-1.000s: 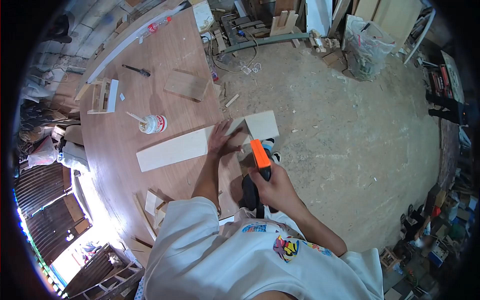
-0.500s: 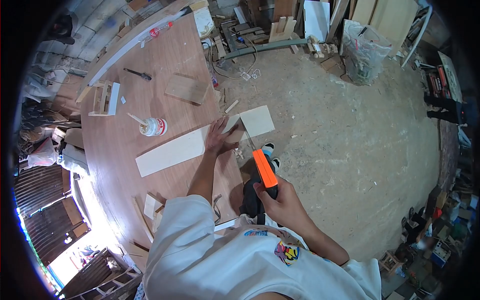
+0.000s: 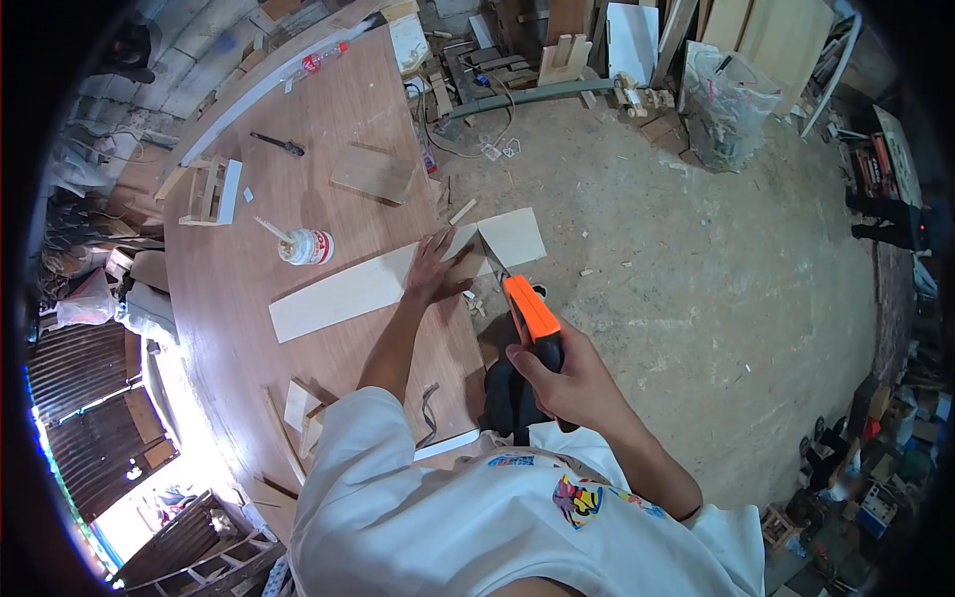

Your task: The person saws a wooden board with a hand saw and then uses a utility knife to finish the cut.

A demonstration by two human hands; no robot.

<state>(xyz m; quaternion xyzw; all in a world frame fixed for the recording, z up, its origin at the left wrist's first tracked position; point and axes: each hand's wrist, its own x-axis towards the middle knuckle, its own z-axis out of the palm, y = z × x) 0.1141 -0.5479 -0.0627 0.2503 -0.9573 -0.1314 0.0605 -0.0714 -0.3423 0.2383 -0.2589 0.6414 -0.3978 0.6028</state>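
A long pale board (image 3: 343, 296) lies across the wooden table (image 3: 214, 298), its right end jutting past the edge over the floor. My left hand (image 3: 434, 271) rests flat on the board with its fingers spread. To its right, the blade of an orange-and-black handsaw (image 3: 531, 307) meets the board, where a dark cut line crosses near the overhanging end. My right hand (image 3: 569, 380) is wrapped round the saw's handle. Part of the blade shows below the board's edge.
A glue jar (image 3: 305, 247) with a stick, a wood block (image 3: 374, 173), a dark tool (image 3: 278, 144) and a small wooden frame (image 3: 211, 192) are on the table. A plastic bag (image 3: 731, 104) and scrap wood stand at the back. Offcuts litter the floor.
The saw and my right hand have shifted slightly down and right, away from the board. My left hand stays on the board.
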